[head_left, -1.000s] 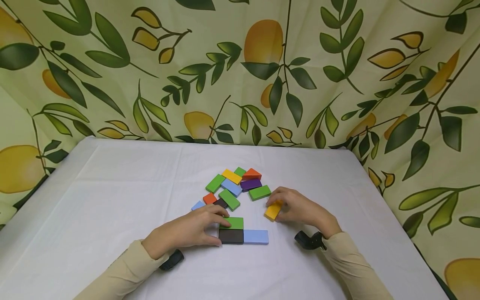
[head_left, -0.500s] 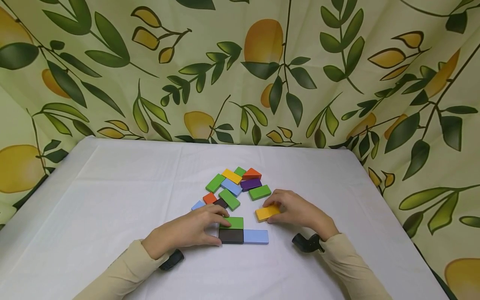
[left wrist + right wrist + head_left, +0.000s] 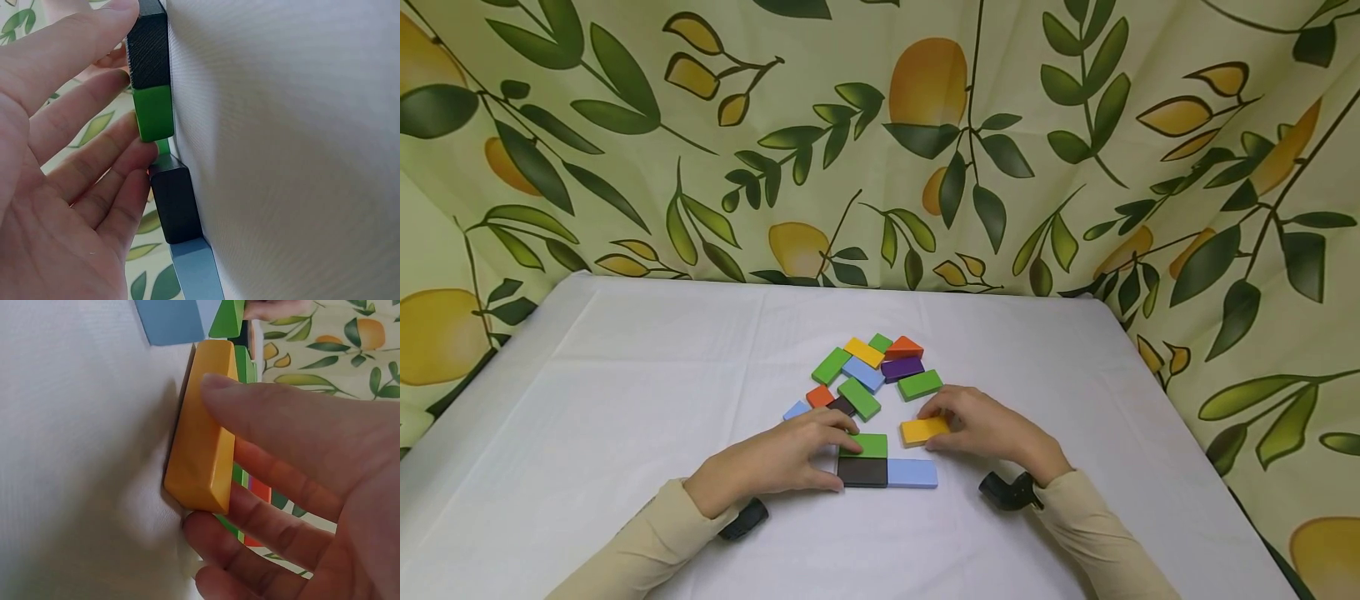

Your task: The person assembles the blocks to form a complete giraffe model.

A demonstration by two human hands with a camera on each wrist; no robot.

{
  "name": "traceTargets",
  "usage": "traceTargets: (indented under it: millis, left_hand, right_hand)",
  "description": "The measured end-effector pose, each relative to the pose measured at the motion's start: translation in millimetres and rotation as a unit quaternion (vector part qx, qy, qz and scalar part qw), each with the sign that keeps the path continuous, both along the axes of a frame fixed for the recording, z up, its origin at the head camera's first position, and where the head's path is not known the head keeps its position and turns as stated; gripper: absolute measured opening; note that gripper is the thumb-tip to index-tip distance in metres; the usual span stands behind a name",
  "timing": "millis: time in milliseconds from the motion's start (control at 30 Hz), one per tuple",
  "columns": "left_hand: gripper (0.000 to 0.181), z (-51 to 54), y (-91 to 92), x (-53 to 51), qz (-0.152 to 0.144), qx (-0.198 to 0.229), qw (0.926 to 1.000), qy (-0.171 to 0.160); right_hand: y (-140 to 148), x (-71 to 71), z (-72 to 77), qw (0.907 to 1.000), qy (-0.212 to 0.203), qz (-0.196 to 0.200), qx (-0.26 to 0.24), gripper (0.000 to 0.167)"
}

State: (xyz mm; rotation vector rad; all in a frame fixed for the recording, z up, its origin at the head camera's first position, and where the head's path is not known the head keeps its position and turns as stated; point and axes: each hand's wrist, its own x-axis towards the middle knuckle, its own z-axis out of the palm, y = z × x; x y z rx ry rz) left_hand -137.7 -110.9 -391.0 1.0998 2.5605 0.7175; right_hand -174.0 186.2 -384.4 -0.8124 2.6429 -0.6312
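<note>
My left hand (image 3: 793, 450) rests against the left end of a small arrangement: a green block (image 3: 872, 445) behind a black block (image 3: 862, 472). Its thumb touches the black block and its forefinger lies on the green one, as the left wrist view also shows. A light blue block (image 3: 912, 472) adjoins the black block on the right. My right hand (image 3: 988, 425) pinches a yellow block (image 3: 921, 431) by its right part, thumb on the near side. That block (image 3: 200, 437) lies along the cloth, slightly apart from the green and light blue blocks.
Behind the hands lies a loose cluster with a purple block (image 3: 902, 369), an orange-red triangular block (image 3: 905, 348), another green block (image 3: 920, 385) and several more. A white cloth (image 3: 625, 375) covers the table. A patterned curtain (image 3: 850, 167) hangs behind it.
My right hand has moved left with the yellow block, turning it from slanted to nearly level with the arrangement and bringing it closer to the green block. My left hand has stayed put.
</note>
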Motion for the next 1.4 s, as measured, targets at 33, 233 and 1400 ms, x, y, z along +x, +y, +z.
traceTargets:
  millis: [33, 233, 1400]
  left_hand:
    - [0.041, 0.2, 0.1, 0.0, 0.000, 0.000, 1.0000, -0.001]
    - [0.041, 0.6, 0.3, -0.1, 0.001, 0.001, 1.0000, -0.003]
    - [0.040, -0.8, 0.2, 0.0, 0.000, 0.006, 1.0000, 0.003]
  right_hand:
    - [-1, 0.1, 0.1, 1.0000, -0.002, 0.001, 0.000, 0.032]
    - [-3, 1.7, 1.5, 0.9998, -0.017, 0.005, 0.001, 0.032]
    - [-10, 14.9, 5.5, 0.9973, -0.055, 0.047, 0.007, 0.064]
